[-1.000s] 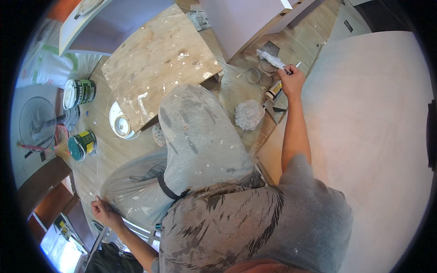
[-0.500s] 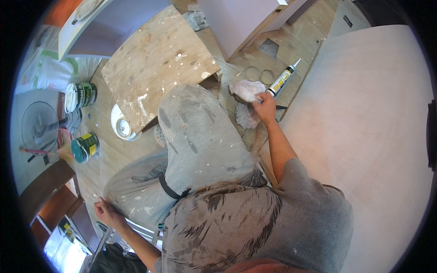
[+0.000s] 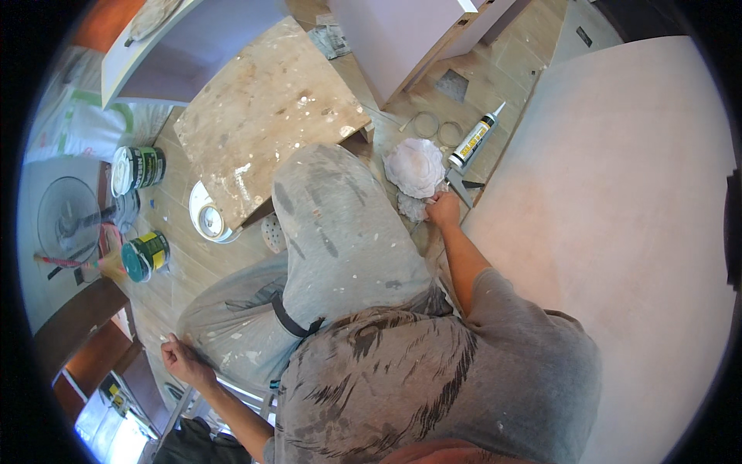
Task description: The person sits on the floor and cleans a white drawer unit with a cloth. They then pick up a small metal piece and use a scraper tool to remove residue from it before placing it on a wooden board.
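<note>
The right hand (image 3: 444,210) sits at the edge of the grey pad (image 3: 412,207), its fingers close together; what they pinch, if anything, I cannot tell, because the hand covers its own fingertips. The white pad (image 3: 415,166), round and ruffled, lies on the floor (image 3: 501,87) and overlaps the grey pad, so only a lower strip of that one shows.

Just beyond the right hand is the scraper (image 3: 457,185), grey and flat with a dark handle — its near part is hard to make out against the floor. The tube (image 3: 473,145), white with a yellow band and a pointed nozzle, lies just beside it. Two thin rings (image 3: 450,134) lie near the tube, and a dark square (image 3: 453,85) farther off; what either is made of does not show clearly.

The left hand (image 3: 182,363) is well apart, beside the folded leg (image 3: 232,329), its fingers curled in; I cannot tell whether they hold anything.

The spattered board (image 3: 267,116) has its near corner behind the raised knee (image 3: 321,174). It also partly hides the white lid (image 3: 200,193), which has a tape roll (image 3: 210,222) on it. Two buckets (image 3: 145,256) stand to the left. The pale panel (image 3: 610,216) on the right runs into the black rim — its far side is cut off.
</note>
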